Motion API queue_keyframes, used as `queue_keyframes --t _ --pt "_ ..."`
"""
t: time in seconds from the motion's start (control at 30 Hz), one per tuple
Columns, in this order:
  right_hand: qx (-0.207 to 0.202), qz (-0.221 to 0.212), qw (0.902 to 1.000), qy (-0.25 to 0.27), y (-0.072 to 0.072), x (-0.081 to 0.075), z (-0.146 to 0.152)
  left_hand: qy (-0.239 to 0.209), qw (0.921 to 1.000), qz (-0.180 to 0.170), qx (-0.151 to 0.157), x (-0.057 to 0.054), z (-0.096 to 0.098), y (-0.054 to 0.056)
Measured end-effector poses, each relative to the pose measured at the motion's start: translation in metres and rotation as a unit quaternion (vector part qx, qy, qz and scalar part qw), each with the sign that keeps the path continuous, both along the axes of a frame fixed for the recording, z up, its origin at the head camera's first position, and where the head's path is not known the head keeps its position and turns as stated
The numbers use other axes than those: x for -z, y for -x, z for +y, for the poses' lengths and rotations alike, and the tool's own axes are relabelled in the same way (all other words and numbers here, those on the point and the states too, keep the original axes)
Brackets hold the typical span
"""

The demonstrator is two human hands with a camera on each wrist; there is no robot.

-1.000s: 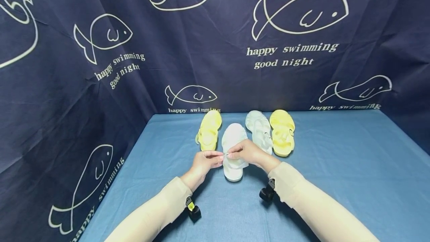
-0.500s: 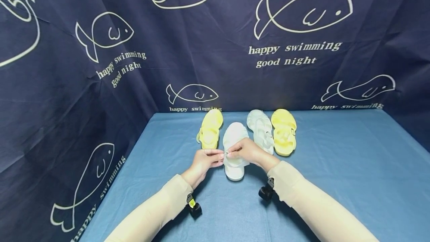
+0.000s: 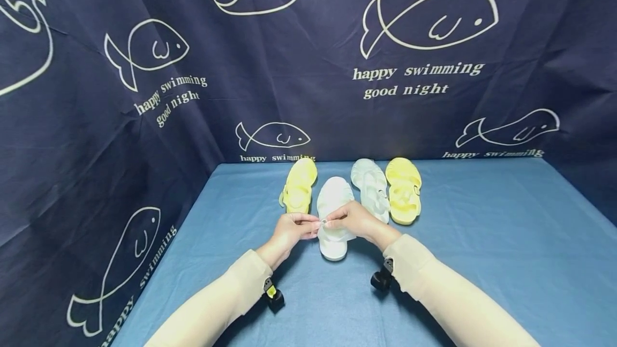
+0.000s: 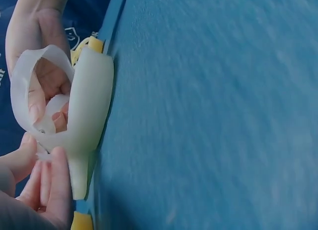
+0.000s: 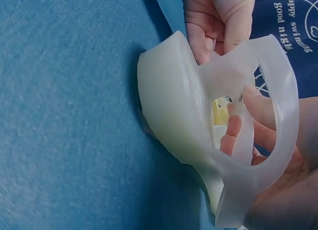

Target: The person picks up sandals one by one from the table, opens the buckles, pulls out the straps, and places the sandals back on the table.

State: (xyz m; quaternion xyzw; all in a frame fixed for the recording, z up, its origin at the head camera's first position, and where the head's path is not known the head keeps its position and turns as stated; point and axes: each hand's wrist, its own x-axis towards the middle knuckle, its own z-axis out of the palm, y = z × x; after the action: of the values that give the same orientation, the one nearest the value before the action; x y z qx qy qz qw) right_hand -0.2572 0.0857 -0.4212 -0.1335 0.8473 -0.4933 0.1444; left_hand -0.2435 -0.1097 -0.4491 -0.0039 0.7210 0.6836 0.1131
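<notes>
Milky-white sandal (image 3: 333, 198) (smooth, faintly translucent); left fingers (image 4: 58, 181) and right fingers (image 5: 260, 109) pinch its strap (image 5: 243, 144).

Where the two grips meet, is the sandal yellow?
No, the head view shows the left grip and right grip meeting at a white sandal.

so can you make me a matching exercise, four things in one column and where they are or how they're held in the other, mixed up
1. Translucent white sandal
2. Pale grey-green sandal
3. Navy fabric with white fish outlines
4. Plain blue cloth

a. Spread underneath the sandals
b. Just left of the rightmost yellow sandal
c. Strap pinched by left hand and right hand
d. Hanging as a backdrop

Pairs: 1-c, 2-b, 3-d, 4-a
</notes>
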Motion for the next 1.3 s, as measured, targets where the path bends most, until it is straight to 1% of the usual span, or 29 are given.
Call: queue_keyframes --t 0.1,0.17,0.27,0.47,0.77,0.93,1.1,1.23,1.3 --pt "0.002 0.0 1.0 0.004 -0.001 0.002 -0.002 0.026 0.9996 0.003 0.008 0.0 -0.006 -0.003" --pt "0.005 0.0 1.0 0.003 -0.001 0.003 -0.004 0.033 0.9994 0.0 0.011 0.0 -0.008 -0.004" --pt "0.018 -0.003 0.9998 0.0 -0.001 0.004 -0.004 0.032 0.9993 0.003 0.017 0.0 -0.008 -0.006" --pt "0.032 -0.007 0.9995 0.007 -0.001 0.003 -0.003 0.03 0.9995 0.01 0.003 -0.002 -0.004 -0.005" --pt "0.037 -0.004 0.9993 0.008 -0.002 0.003 -0.002 0.039 0.9983 0.038 0.021 -0.001 -0.002 -0.003" --pt "0.04 -0.008 0.9992 0.002 -0.003 0.001 -0.003 0.05 0.9974 0.049 0.018 -0.002 -0.001 -0.003" --pt "0.039 -0.008 0.9992 -0.006 -0.003 0.0 -0.004 0.06 0.9969 0.048 0.011 -0.005 0.001 -0.003" --pt "0.042 -0.011 0.999 -0.006 -0.003 0.001 -0.004 0.067 0.9965 0.05 0.007 -0.004 0.002 -0.003" --pt "0.043 -0.009 0.999 -0.007 -0.003 0.002 -0.004 0.071 0.9959 0.056 0.007 -0.004 0.002 -0.003"
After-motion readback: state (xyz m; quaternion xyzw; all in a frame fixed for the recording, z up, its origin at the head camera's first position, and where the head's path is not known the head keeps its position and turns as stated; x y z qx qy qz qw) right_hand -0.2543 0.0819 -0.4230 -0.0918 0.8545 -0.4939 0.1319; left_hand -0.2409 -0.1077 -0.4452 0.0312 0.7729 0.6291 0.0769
